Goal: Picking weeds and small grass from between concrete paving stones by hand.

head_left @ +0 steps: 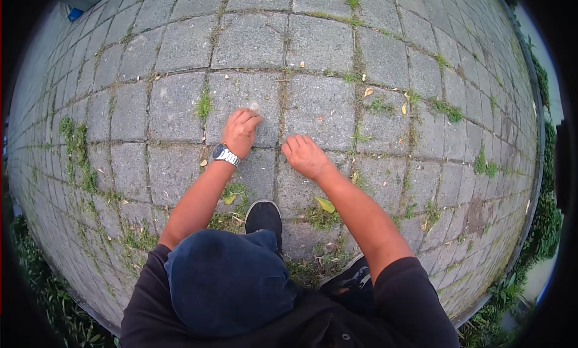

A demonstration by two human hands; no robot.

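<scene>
My left hand (242, 129), with a wristwatch (226, 154) on its wrist, is low over a grey paving slab (246, 88). Its fingers curl inward, and whether anything is between them is hidden. To the right and slightly nearer my body, my right hand (305, 156) is also curled, back upward, fingertips turned out of sight below it. A mossy joint (283, 108) between slabs runs between the two hands. A grass tuft (204, 105) grows from another joint, up and left of my left hand.
My dark shoe (263, 217) and bent, navy-clad knee (226, 280) are below the hands. A yellow-green leaf (325, 204) lies near my right forearm. Weeds (79, 154) line joints at the left; dry leaves (368, 92) are scattered at the right. Green plants (539, 226) border the paving.
</scene>
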